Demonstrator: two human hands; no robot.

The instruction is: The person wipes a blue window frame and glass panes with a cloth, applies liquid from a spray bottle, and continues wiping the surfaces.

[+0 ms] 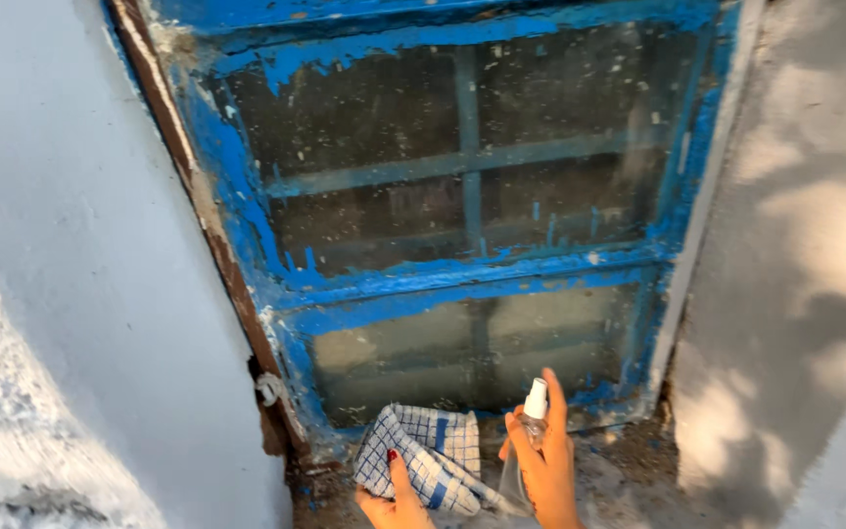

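1. The person is standing in front of an old window (pixel 462 225) with a blue frame (pixel 247 255). The paint is peeling, and the glass is looking dusty and dull.
2. The left hand (pixel 394 502) is showing at the bottom edge of the picture. It is closed on a cloth (pixel 428 456) with blue and white checks. The thumb is lying on top of the cloth, and the other fingers are hiding under it.
3. The cloth is hanging just below the bottom pane, close to the sill (pixel 619 460). It is looking soft, light and floppy. It is folding and bunching in the hand, so a big handful in the middle is probably the best place to hold it. Held by a corner, it could droop.
4. The right hand (pixel 545 460) is closed around a small clear bottle (pixel 526 446) with a white spray top (pixel 536 399). One finger is reaching up beside the top.
5. The bottle is standing nearly upright, just right of the cloth and in front of the bottom pane. It is looking light and hard. Its smooth side could be slippery when wet, so a grip around the middle seems best.
6. Pale walls are sitting on both sides of the window. The right one is showing sun and shadow.
7. A small metal latch (pixel 268 389) is sticking out on the left side of the frame. The sill is looking crumbly and dirty.
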